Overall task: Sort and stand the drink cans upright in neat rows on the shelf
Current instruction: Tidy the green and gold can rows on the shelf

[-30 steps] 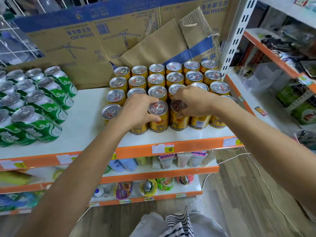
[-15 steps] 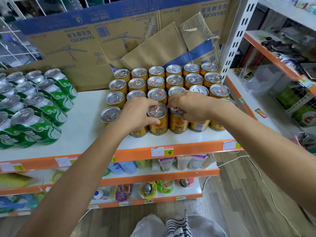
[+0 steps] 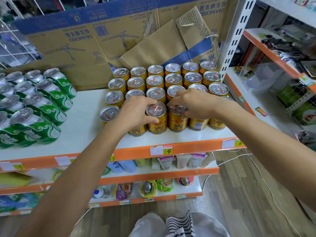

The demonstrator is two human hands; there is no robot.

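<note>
Nearly done, I judge: gold cans point(image 3: 173, 79) stand upright in 4 rows at 1 o'clock on the shelf point(image 3: 85, 124), green cans point(image 3: 42, 106) at 9. The left hand point(image 3: 135, 113) curls round 1 front can point(image 3: 156, 118); the right hand point(image 3: 193, 103) pinches the top of the next can point(image 3: 177, 121).

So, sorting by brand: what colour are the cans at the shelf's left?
Left cans: green with white swirls, silver tops; head view.

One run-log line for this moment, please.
left hand: grips Red Bull can | right hand: grips top of next can | both upright
</note>
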